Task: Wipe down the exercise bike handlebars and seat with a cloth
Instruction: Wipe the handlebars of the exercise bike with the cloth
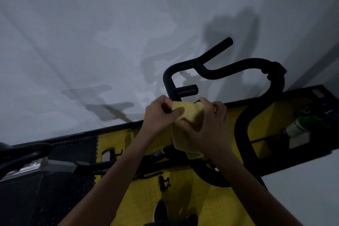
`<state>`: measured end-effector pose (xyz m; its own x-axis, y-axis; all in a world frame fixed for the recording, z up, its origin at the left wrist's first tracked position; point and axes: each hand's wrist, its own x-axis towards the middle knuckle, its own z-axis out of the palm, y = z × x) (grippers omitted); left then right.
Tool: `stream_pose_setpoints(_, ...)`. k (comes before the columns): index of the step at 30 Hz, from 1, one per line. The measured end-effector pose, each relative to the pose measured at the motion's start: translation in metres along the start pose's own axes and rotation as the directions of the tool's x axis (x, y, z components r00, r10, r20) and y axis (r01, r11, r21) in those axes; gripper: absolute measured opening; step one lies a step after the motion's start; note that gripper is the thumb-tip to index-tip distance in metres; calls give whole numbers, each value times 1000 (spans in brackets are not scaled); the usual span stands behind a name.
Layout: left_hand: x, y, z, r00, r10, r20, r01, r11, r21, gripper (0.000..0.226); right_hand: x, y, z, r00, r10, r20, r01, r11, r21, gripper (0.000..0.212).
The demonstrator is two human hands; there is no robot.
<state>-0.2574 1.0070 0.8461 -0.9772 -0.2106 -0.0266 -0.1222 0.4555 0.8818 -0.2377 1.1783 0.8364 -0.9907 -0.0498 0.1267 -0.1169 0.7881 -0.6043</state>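
Handlebars (216,71) are looping just beyond the cloth (189,119), long axis running left to right. Both hands are pinching the cloth, left hand (161,113) and right hand (211,124) about equally near. Seat (22,154) is lying far left of the handlebars.

both hands meet on a cloth (189,126), left hand (161,113) at its left edge, right hand (211,124) at its right, just before the handlebars (220,71); the seat (23,154) sits far left, floor mat (211,207) below, wall (91,33) behind.
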Motion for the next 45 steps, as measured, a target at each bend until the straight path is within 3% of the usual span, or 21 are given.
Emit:
stream_pose_setpoints(3,8,-4,3,999,-10,-43,10,1000,15,28,-5,1,15,998,-25,51,22,998,52,87)
stream_pose_setpoints(7,18,-8,6,995,-31,-94,32,999,5,31,5,6,16,999,-29,24,28,999,43,52)
stream_pose_setpoints(12,26,-23,-1,997,38,-67,-34,997,70,12,24,6,12,971,-171,-168,126,959,-252,31)
stream_pose_setpoints(17,36,-24,-9,999,-10,-36,11,999,35,12,45,-6,19,895,-370,-250,289,907,-306,32)
stream_pose_setpoints(21,55,-15,-9,995,-95,-26,93,993,-75,15,48,-22,37,952,-289,-103,195,828,-525,58)
stream_pose_setpoints(23,69,-10,-6,997,-72,-39,70,996,-46,16,45,-25,41,955,-282,-92,184,807,-561,59)
stream_pose_setpoints(28,108,8,16,980,-194,33,192,979,65,71,31,-23,43,925,-351,-145,236,830,-506,48)
stream_pose_setpoints(31,125,7,31,963,-265,50,248,943,224,80,10,-13,51,935,-343,-84,255,820,-513,52)
stream_pose_setpoints(35,137,1,34,914,-369,169,369,929,33,84,-26,6,53,916,-401,-7,358,826,-437,60)
stream_pose_setpoints(38,137,-1,35,911,-374,176,384,923,-30,85,-39,10,53,914,-406,-17,374,858,-352,61)
stream_pose_setpoints(45,134,-11,38,917,-362,168,387,910,-150,80,18,-13,56,920,-386,-63,320,835,-448,46)
